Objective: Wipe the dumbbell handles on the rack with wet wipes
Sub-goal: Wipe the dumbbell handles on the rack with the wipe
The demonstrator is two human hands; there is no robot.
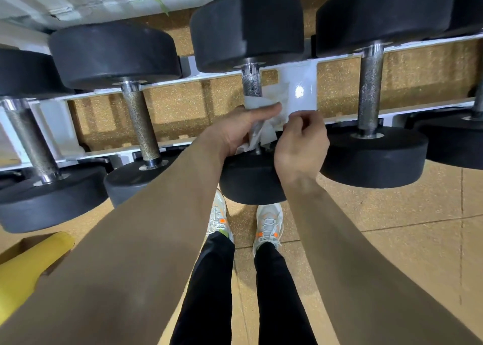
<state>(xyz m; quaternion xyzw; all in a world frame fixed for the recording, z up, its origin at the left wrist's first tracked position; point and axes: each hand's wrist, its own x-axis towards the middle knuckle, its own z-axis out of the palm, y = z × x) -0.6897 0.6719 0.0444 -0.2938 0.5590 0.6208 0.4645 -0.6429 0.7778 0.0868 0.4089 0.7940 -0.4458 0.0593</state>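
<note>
Several black dumbbells lie across a white rack (300,83). On the middle dumbbell, a white wet wipe (269,125) is wrapped around the lower part of the knurled metal handle (251,84). My left hand (235,133) grips the wipe and the handle, thumb stretched across the top. My right hand (300,141) pinches the wipe's right edge with curled fingers. The lower part of the handle is hidden by the wipe and my hands.
Neighbouring dumbbell handles stand to the left (142,125) and right (369,88). A yellow rolled object (28,271) lies at the lower left. My legs and white shoes (268,227) stand on the speckled tan floor below the rack.
</note>
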